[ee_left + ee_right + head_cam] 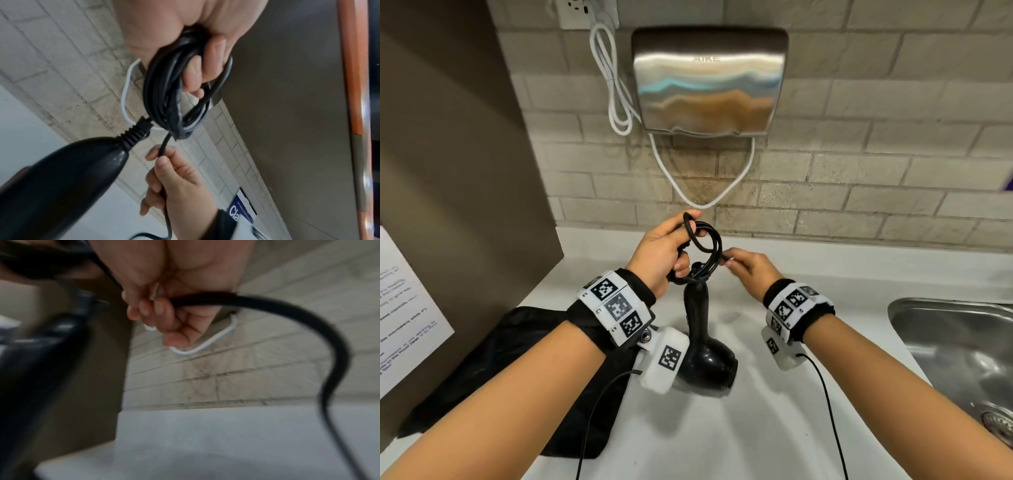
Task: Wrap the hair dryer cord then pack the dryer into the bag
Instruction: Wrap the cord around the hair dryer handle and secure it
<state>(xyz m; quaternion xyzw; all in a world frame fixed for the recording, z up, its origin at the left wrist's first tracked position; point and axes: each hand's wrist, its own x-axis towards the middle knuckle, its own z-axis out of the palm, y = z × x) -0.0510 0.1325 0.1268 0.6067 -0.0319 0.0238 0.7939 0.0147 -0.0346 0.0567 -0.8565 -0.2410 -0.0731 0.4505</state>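
A black hair dryer (pixel 702 346) hangs nozzle-down above the white counter (pixel 774 428), its handle (pixel 68 175) pointing up at my hands. My left hand (pixel 664 253) grips a bundle of coiled black cord (pixel 703 246), and the loops (pixel 164 91) pass round its curled fingers (pixel 211 53). To the right, my right hand (pixel 746 270) pinches a strand of the same cord (pixel 205 300) just beside the coil. The loose cord (pixel 333 369) curves away below that hand. A flat black bag (pixel 517 370) lies on the counter under my left forearm.
A steel hand dryer (pixel 709 78) with a white cable (pixel 702 202) hangs on the brick wall behind. A brown panel (pixel 448 154) with a paper notice (pixel 404 308) closes off the left. A steel sink (pixel 962 349) sits at the right.
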